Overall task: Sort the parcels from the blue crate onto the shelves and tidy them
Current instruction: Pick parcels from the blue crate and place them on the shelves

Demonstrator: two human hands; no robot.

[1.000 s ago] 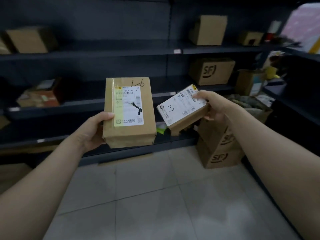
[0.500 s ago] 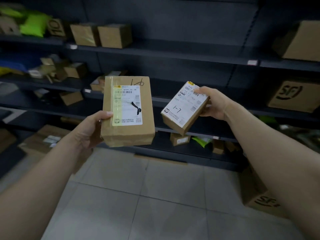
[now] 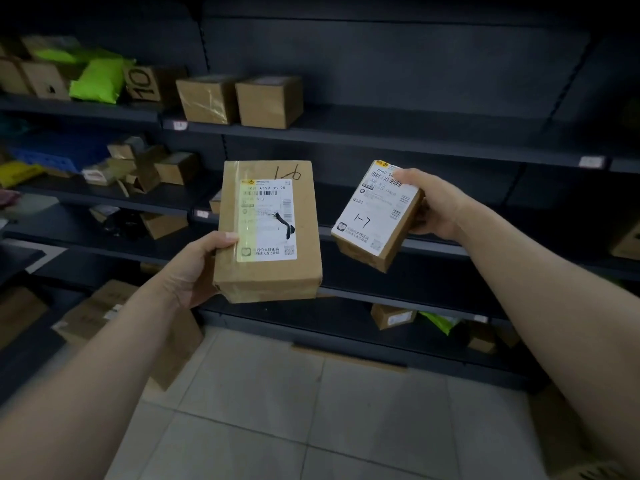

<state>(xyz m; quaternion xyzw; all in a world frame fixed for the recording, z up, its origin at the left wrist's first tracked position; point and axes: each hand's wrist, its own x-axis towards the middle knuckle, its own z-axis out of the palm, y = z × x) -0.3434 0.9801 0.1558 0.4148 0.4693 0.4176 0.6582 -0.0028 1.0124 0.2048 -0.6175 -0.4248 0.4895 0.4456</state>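
Mid-sort: left hand [image 3: 194, 271] grips box 1-6 [image 3: 268, 233], right hand [image 3: 438, 206] grips box 1-7 [image 3: 375, 216]; next, finding matching shelves [image 3: 381, 136].

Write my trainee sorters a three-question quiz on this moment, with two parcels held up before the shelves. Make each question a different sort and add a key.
1. True or false: the left hand holds the larger parcel.
2. Multiple choice: the handwritten mark on the smaller parcel, gripped by the right hand, reads A) 1-7, B) 3-2, C) 5-9.
3. Fill in: along the upper shelf, the bright green bag lies to the ___ of the two plain boxes.

Key: 1 true; 2 A; 3 left.
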